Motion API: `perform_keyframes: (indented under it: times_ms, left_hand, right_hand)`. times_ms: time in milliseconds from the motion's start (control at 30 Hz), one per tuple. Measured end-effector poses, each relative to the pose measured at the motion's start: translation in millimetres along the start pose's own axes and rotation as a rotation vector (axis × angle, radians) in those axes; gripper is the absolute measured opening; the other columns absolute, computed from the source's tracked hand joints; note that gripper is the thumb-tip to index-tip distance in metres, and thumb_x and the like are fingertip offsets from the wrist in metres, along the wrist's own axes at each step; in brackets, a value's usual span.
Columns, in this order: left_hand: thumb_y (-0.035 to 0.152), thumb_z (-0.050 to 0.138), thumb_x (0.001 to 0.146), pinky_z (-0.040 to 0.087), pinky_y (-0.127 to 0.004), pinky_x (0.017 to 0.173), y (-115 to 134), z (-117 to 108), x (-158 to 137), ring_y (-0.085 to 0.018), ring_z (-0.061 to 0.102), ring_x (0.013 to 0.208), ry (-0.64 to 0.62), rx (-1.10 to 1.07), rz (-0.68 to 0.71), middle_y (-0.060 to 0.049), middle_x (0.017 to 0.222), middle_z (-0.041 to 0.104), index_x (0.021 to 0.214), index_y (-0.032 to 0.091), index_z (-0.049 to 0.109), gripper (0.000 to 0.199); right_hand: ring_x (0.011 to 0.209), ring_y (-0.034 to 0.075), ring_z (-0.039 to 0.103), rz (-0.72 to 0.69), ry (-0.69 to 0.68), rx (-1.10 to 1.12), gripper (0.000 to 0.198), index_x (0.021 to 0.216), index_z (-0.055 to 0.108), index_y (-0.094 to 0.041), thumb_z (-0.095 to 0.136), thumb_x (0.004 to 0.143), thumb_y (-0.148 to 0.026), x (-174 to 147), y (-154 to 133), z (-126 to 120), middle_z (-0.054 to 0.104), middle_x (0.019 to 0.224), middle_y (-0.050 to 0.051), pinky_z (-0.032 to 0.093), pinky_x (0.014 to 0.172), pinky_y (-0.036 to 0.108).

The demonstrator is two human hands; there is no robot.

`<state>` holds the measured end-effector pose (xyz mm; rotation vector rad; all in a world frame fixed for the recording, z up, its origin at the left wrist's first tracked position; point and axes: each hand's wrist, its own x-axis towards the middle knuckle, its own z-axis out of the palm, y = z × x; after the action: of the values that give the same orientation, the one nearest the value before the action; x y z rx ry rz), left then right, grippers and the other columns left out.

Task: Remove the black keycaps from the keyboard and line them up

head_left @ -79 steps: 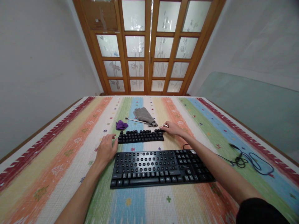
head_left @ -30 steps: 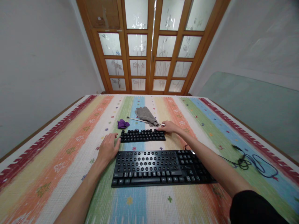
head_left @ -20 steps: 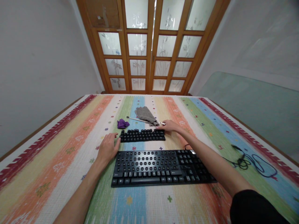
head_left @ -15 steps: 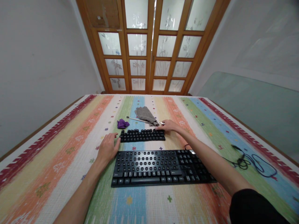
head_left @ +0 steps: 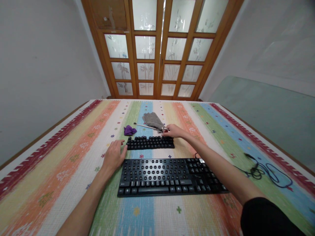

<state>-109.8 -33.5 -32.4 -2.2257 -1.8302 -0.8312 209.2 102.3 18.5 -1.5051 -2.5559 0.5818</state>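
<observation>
Loose black keycaps [head_left: 150,144] sit in tight rows on the tablecloth. Beyond their right end, my right hand [head_left: 174,131] is closed in a pinch on a thin metallic tool [head_left: 165,128], whose exact kind I cannot make out. Its tip lies against the edge of a grey cloth [head_left: 153,120]. My left hand [head_left: 114,155] rests at the rows' left end, fingers stretched out and thumb beside the outermost keycaps. Nearer me lies a black keyboard [head_left: 155,175]; its upper left block has bare key stems, while its lower rows and right side still carry keys.
A purple cloth [head_left: 129,130] lies behind the keycaps. A thin brush [head_left: 145,126] reaches under the grey cloth. The keyboard's coiled cable [head_left: 257,172] lies at the right on the striped tablecloth [head_left: 81,144]. Glazed wooden doors [head_left: 158,49] stand behind the table.
My right hand has shifted slightly left, bringing the metallic tool to the grey cloth's edge. My left hand, the keycaps and the keyboard stay as they were.
</observation>
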Motion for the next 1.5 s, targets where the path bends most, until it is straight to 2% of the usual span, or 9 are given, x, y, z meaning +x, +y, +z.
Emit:
perform_keyframes:
  times_ms: [167, 633, 867, 1500]
  left_hand:
    - [0.035, 0.039, 0.093, 0.051, -0.043, 0.085, 1, -1, 1, -0.028, 0.061, 0.091, 0.002, -0.007, -0.008, -0.012, 0.093, 0.065, 0.105, 0.015, 0.057, 0.03]
    - [0.033, 0.041, 0.093, 0.05, -0.043, 0.085, 4, -4, 1, -0.028, 0.06, 0.092, -0.018, -0.021, -0.018, -0.012, 0.093, 0.065, 0.105, 0.016, 0.057, 0.027]
    - [0.035, 0.039, 0.094, 0.05, -0.042, 0.086, 3, -3, 1, -0.028, 0.06, 0.092, -0.028, -0.001, -0.009, -0.012, 0.094, 0.064, 0.105, 0.015, 0.057, 0.029]
    - [0.034, 0.039, 0.094, 0.051, -0.043, 0.085, 3, -3, 0, -0.028, 0.061, 0.093, -0.021, 0.004, -0.004, -0.013, 0.093, 0.064, 0.105, 0.015, 0.057, 0.029]
  right_hand:
    - [0.062, 0.016, 0.059, 0.04, -0.038, -0.028, 0.027, 0.073, 0.075, -0.013, 0.069, 0.076, -0.039, 8, -5, 2, 0.066, 0.062, 0.003, 0.035, 0.055, 0.022]
    - [0.068, 0.018, 0.063, 0.135, -0.071, -0.062, 0.018, 0.072, 0.075, -0.015, 0.07, 0.073, -0.032, 9, -12, 3, 0.069, 0.067, 0.004, 0.039, 0.056, 0.022]
    - [0.064, 0.016, 0.06, 0.144, -0.051, -0.028, 0.015, 0.069, 0.073, -0.014, 0.068, 0.072, -0.027, 10, -11, 6, 0.064, 0.062, 0.002, 0.038, 0.057, 0.022]
    - [0.062, 0.014, 0.054, 0.135, -0.026, 0.041, 0.023, 0.062, 0.069, -0.013, 0.067, 0.076, -0.032, 8, -4, 7, 0.055, 0.057, -0.002, 0.035, 0.056, 0.021]
